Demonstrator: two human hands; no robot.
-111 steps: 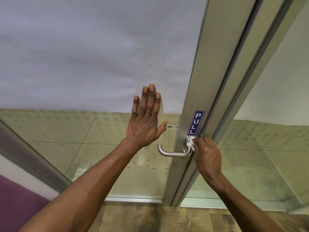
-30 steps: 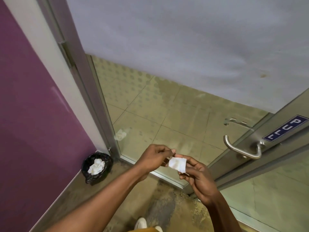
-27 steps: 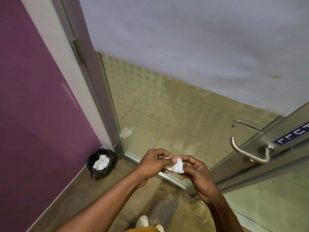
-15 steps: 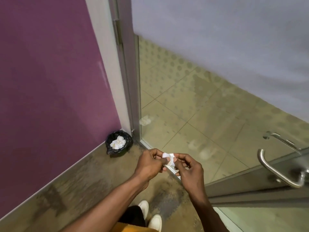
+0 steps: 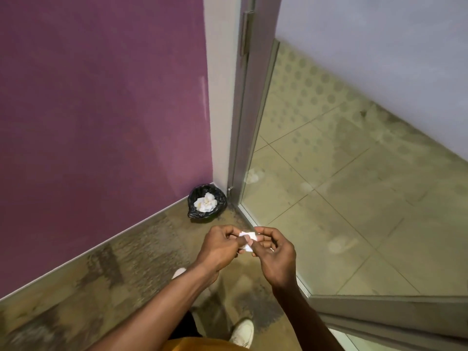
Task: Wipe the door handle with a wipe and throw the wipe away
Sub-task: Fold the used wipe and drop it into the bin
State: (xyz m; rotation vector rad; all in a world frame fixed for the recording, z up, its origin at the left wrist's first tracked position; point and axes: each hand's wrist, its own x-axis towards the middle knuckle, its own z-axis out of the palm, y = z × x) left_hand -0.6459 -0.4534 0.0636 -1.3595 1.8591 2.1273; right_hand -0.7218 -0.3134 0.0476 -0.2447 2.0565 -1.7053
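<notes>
A small folded white wipe (image 5: 248, 237) is pinched between both of my hands at chest height over the floor. My left hand (image 5: 219, 247) grips its left side, and my right hand (image 5: 274, 252) grips its right side with thumb and fingers. A small bin lined with a black bag (image 5: 217, 207), holding several crumpled white wipes, stands on the floor in the corner, ahead and slightly left of my hands. The door handle is out of view.
A purple wall (image 5: 101, 110) runs along the left. The metal door frame (image 5: 243, 97) and glass door (image 5: 342, 186) stand ahead and to the right, the door's bottom rail (image 5: 392, 315) close by my right forearm. My white shoes (image 5: 243, 331) stand on mottled brown carpet.
My view has swung left and down, so the handle has left the frame and the bin sits nearer the middle. Both hands have kept folding the wipe smaller.
</notes>
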